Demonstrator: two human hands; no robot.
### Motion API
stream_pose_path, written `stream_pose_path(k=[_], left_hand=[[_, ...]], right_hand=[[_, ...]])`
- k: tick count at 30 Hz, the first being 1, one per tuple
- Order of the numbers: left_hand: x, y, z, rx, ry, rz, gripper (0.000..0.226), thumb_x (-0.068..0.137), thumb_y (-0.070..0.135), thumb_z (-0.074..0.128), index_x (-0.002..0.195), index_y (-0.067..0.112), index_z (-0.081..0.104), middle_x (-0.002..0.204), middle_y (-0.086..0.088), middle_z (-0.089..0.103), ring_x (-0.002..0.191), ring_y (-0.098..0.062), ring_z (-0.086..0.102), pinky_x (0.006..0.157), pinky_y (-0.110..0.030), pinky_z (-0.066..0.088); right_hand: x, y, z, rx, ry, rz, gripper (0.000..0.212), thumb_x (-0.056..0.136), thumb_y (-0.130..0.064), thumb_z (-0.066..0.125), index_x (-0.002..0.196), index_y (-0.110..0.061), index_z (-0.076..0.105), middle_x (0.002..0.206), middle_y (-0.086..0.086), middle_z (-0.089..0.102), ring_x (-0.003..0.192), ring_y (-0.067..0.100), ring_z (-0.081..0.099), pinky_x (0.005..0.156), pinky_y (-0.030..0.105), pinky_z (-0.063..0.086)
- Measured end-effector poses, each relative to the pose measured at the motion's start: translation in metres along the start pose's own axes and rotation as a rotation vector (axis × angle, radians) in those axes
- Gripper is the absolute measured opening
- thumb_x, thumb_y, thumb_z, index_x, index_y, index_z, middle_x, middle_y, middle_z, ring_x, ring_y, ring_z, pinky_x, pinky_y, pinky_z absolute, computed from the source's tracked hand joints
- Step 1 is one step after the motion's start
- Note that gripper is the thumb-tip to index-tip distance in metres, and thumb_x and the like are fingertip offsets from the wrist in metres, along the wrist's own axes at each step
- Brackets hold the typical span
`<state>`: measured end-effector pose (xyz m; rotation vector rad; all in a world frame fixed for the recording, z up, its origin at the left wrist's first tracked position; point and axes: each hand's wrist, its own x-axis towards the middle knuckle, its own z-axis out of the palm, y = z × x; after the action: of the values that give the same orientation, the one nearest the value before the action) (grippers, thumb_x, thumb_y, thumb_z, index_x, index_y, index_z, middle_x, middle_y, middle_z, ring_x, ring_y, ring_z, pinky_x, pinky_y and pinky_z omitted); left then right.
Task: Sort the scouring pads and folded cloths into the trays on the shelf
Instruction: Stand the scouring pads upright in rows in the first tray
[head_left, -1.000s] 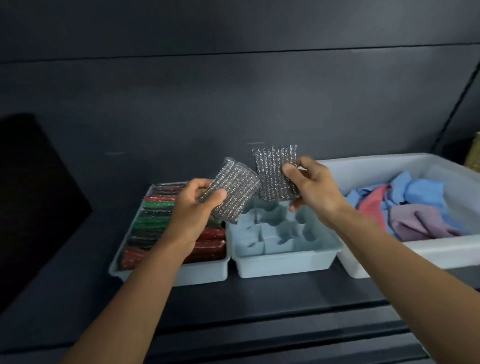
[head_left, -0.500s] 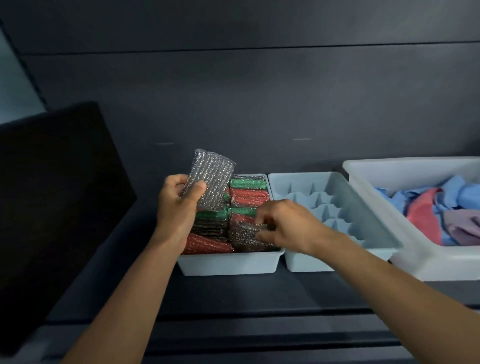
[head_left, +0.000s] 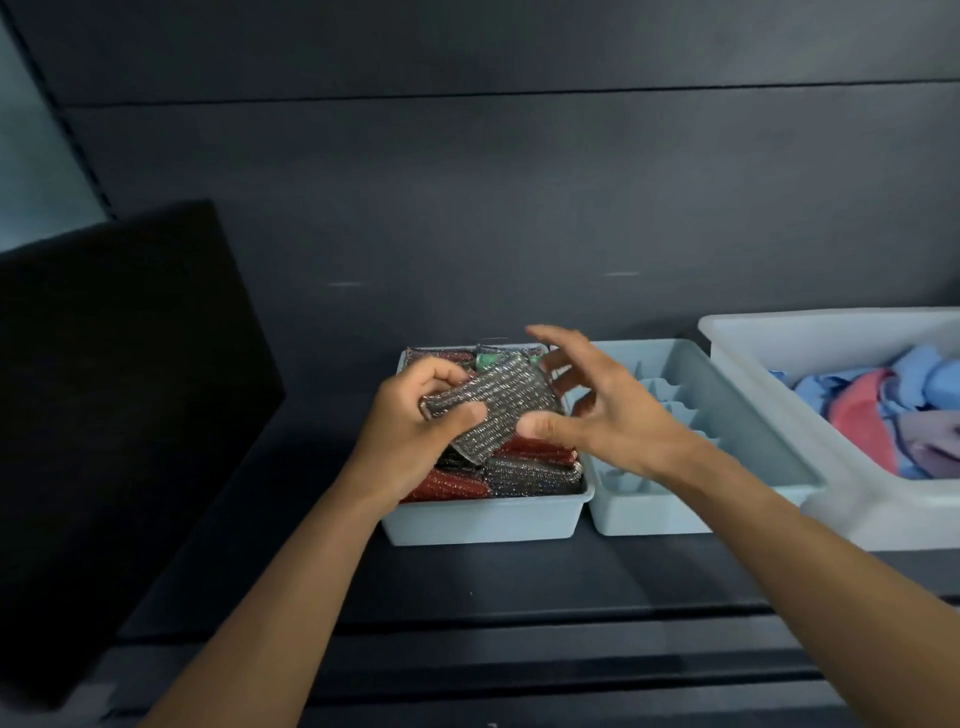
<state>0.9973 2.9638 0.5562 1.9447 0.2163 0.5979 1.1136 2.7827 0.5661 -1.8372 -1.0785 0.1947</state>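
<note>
Three trays (head_left: 483, 522) (head_left: 649, 517) (head_left: 883, 519), two hands (head_left: 410, 447) (head_left: 613, 421)

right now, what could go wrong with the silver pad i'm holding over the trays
The left tray looks packed with pads, so the pad may perch on top and slide over the rim. The left hand pinches it by one end only, and the right hand is open beside it; a fumbled pass could drop it, perhaps into the divided tray.

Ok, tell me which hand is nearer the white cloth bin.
Right. The right hand hovers over the divided tray beside the bin; the left hand, gripping a silver pad, is farther left over the pad tray.
</note>
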Motion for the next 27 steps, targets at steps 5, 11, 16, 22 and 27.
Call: stream_pose_path(k=[5,11,16,22,27], left_hand=[[-0.004,-0.006,0.010,0.161,-0.134,0.017,0.032,0.079,0.022,0.079,0.105,0.032,0.062,0.109,0.019,0.063,0.105,0.004,0.058,0.089,-0.023,0.045],[-0.009,-0.020,0.006,0.438,-0.307,-0.012,0.045,0.084,0.028,0.074,0.125,0.034,0.055,0.115,0.018,0.063,0.111,0.000,0.056,0.101,-0.033,0.045],[-0.010,-0.022,0.009,0.467,-0.301,0.050,0.027,0.086,0.024,0.072,0.111,0.031,0.064,0.110,0.016,0.066,0.104,0.002,0.058,0.091,-0.019,0.043],[-0.007,-0.021,0.013,0.529,-0.241,0.134,0.017,0.084,0.025,0.074,0.101,0.027,0.072,0.100,0.018,0.066,0.092,-0.001,0.058,0.088,-0.023,0.045],[-0.001,-0.026,0.010,0.548,-0.228,0.229,0.013,0.078,0.020,0.076,0.088,0.027,0.072,0.082,0.018,0.061,0.083,-0.006,0.053,0.089,-0.040,0.045]], right_hand=[[-0.008,-0.007,-0.002,-0.366,-0.001,-0.086,0.019,0.084,-0.029,0.072,0.100,-0.024,0.063,0.077,-0.013,0.062,0.070,0.010,0.057,0.067,0.032,0.047],[-0.020,-0.006,0.011,-0.714,0.000,-0.026,0.028,0.086,-0.035,0.065,0.113,-0.027,0.060,0.089,-0.006,0.062,0.092,0.024,0.060,0.069,0.031,0.038],[-0.026,0.013,0.022,-0.617,0.025,0.045,0.021,0.080,-0.033,0.073,0.098,-0.023,0.066,0.097,-0.011,0.058,0.103,0.014,0.052,0.077,0.034,0.046],[-0.014,0.010,0.019,-0.728,-0.062,0.160,0.033,0.079,-0.042,0.072,0.107,-0.025,0.065,0.106,-0.005,0.055,0.103,0.018,0.053,0.078,0.029,0.043],[-0.012,-0.002,0.014,-0.692,-0.037,0.065,0.018,0.079,-0.025,0.065,0.096,-0.025,0.060,0.086,-0.008,0.059,0.079,0.018,0.055,0.070,0.028,0.043]])
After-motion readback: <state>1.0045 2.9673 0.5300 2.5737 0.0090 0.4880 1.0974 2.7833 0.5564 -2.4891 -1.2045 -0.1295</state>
